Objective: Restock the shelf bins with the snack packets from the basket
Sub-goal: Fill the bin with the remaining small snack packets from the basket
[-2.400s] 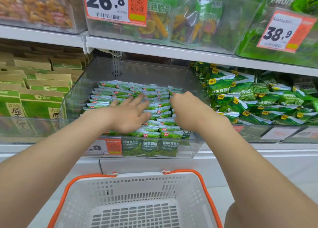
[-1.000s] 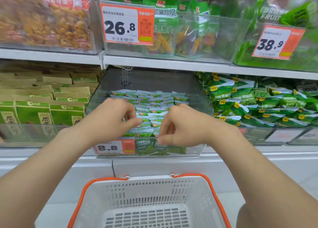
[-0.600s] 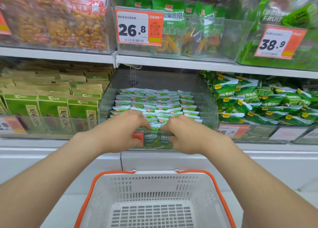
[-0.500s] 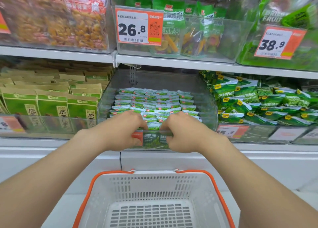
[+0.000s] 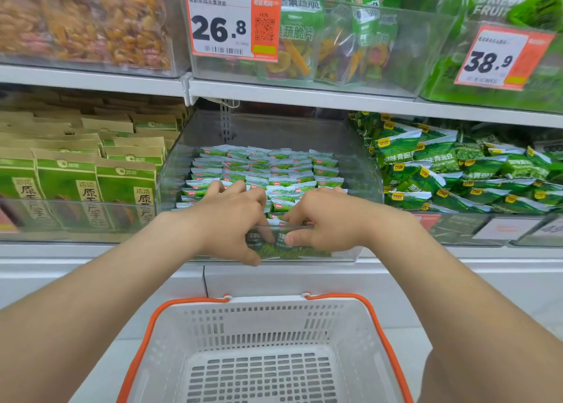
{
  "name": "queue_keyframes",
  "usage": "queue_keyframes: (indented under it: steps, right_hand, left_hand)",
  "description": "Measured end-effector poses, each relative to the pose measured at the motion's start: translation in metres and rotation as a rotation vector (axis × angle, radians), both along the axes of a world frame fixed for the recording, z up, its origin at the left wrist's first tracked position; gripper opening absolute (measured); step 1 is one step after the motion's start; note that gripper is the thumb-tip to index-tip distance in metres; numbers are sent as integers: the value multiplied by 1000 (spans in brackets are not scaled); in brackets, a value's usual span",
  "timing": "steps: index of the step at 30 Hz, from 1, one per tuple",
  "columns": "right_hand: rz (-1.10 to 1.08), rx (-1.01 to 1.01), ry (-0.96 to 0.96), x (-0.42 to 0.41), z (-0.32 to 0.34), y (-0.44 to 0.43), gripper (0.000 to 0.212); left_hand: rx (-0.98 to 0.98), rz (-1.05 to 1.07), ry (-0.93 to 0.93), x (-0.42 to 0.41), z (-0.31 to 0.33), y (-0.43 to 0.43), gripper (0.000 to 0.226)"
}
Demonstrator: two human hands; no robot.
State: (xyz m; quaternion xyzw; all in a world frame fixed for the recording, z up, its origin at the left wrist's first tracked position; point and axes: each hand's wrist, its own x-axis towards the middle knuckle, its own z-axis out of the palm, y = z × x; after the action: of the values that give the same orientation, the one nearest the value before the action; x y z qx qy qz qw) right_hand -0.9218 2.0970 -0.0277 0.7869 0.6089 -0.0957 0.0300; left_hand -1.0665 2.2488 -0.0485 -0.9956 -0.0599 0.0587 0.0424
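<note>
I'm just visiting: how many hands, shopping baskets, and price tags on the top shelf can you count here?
Hands: 2 (left hand, right hand, both gripping the front of the clear bin)
Shopping baskets: 1 (basket)
Top-shelf price tags: 2 (26.8 tag, 38.9 tag)
Total: 5

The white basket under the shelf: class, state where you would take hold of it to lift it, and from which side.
Take the two orange handles, coming from above. They lie folded out along the basket's side rims, hinged on the far wall. Swung up, they should meet over the middle, so one hand could likely carry it level.
</note>
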Motion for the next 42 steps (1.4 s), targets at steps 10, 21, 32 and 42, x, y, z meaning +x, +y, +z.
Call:
queue_keyframes:
  steps: [10,21,32,42]
  right_hand:
    - [36,289,158,-8,5,-6,15]
    - [-28,51,108,-34,-8,17,18]
    - [-76,193,92,-26,5,6,14]
    - [-122,-79,10,-10,2,-14,39]
  left_hand:
    - [-480,143,-195,-10,11,12,43]
    - [-406,121,-165,24,3,38,6]
    - [-390,206,-462,9,8,27,17]
    - [-183,68,-161,-19,1,-12,38]
